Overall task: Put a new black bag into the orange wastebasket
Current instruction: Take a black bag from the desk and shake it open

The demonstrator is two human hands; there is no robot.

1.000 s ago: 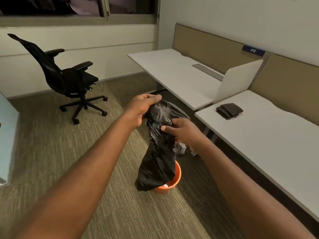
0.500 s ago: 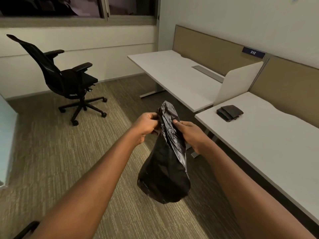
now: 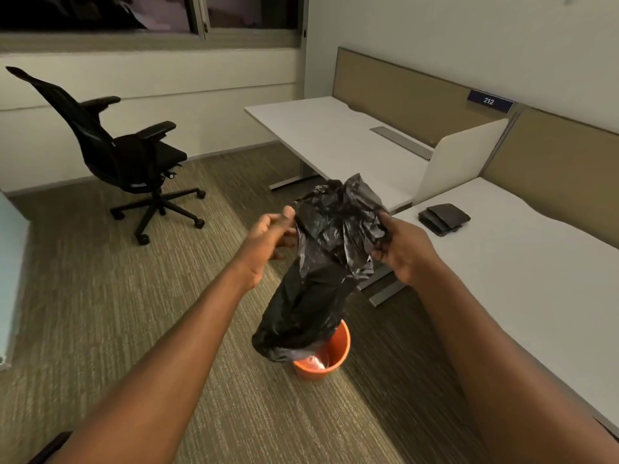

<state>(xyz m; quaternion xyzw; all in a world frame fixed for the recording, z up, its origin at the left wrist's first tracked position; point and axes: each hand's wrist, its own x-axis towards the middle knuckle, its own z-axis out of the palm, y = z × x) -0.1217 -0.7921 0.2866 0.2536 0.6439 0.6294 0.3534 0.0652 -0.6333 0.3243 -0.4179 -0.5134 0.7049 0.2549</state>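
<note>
Crumpled black bag (image 3: 315, 289) above orange wastebasket (image 3: 338, 353)

A black chair (image 3: 130, 159) stands on striped carpet (image 3: 100, 296) near white desks (image 3: 335, 142) with beige panels (image 3: 402, 92), under a dark window (image 3: 100, 11).

Legible text: "212", white digits on a small dark nameplate (image 3: 490, 101) atop the tan partition's (image 3: 402, 92) upper edge. Nothing else readable.

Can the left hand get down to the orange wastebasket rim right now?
Probably not yet: the left hand is pinching the black bag, which hangs over most of the wastebasket on the floor below.
</note>
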